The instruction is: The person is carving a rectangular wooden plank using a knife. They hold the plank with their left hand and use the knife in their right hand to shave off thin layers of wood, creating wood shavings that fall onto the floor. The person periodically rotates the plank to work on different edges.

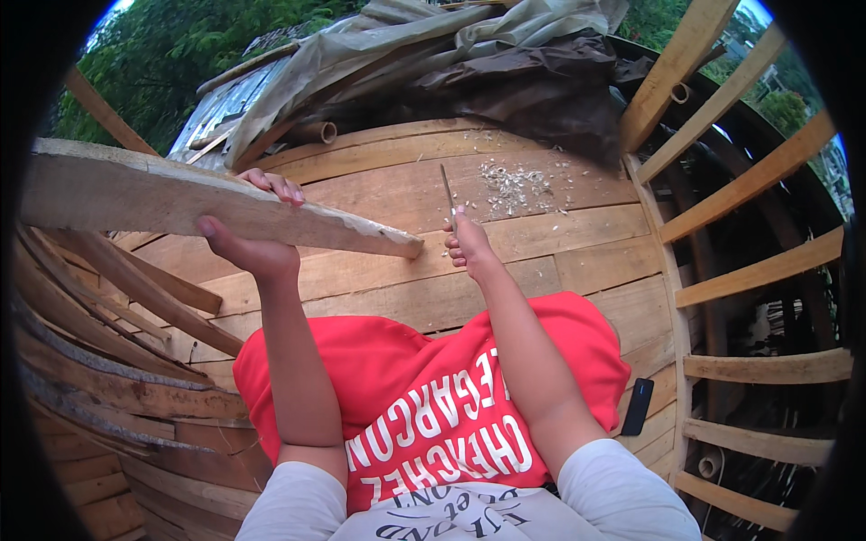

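Nearest you, your lap is covered by a red cloth with white lettering (433, 388), and both forearms cross it on their way out to the work. Just right of your right forearm, a slim black rectangular device (638, 406) lies flat on the boards, well apart from either hand.

Your left hand (253, 243) grasps a long, rough, pale wooden plank (198, 203) from below: the thumb presses the near face and the fingertips curl over the far edge. The plank runs from far out on your left to a chipped, tapered tip that ends just beside your right hand, held up off the floor. Its top face is weathered grey-white and the lower edge is ragged.

Your right hand (469, 245) is clenched around the handle of a thin, straight metal blade (447, 191), which points away from you. The blade stands apart from the plank's tip, with nothing between them.

Below and around your hands lies a floor of wide, light-brown wooden boards (541, 243), laid crosswise. Beyond your right hand, a scatter of pale wood shavings (516, 187) sits on the boards. To the left of your left hand, darker worn timbers (117, 298) fan out in a stack. To the right of your right hand, open wooden slats (758, 270) form a railing with dark gaps between.

Farthest out, beyond both hands, crumpled grey and dark-brown plastic sheeting (469, 63) is heaped over the edge, with green trees (180, 54) behind it.
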Demonstrator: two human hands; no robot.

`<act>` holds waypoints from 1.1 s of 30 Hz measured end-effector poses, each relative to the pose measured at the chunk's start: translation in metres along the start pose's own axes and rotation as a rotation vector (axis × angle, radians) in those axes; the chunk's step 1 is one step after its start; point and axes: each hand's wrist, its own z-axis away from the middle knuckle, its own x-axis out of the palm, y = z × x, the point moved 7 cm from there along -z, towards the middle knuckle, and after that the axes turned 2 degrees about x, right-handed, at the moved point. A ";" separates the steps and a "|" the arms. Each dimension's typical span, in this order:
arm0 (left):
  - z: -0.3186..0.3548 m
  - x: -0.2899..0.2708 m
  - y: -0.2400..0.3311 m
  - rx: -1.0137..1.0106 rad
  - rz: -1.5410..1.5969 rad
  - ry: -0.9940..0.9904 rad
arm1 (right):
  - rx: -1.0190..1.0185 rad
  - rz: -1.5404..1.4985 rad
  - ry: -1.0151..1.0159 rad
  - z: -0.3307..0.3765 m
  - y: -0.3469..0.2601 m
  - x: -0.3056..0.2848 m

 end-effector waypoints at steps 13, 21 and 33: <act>0.006 0.001 0.002 0.026 -0.082 0.036 | -0.428 0.983 0.331 0.058 -0.019 0.067; 0.005 0.012 -0.004 -0.006 -0.009 0.002 | -0.461 0.958 0.480 0.048 -0.016 0.046; 0.012 0.023 0.000 0.043 -0.108 -0.006 | -0.553 0.983 0.463 0.062 -0.023 0.067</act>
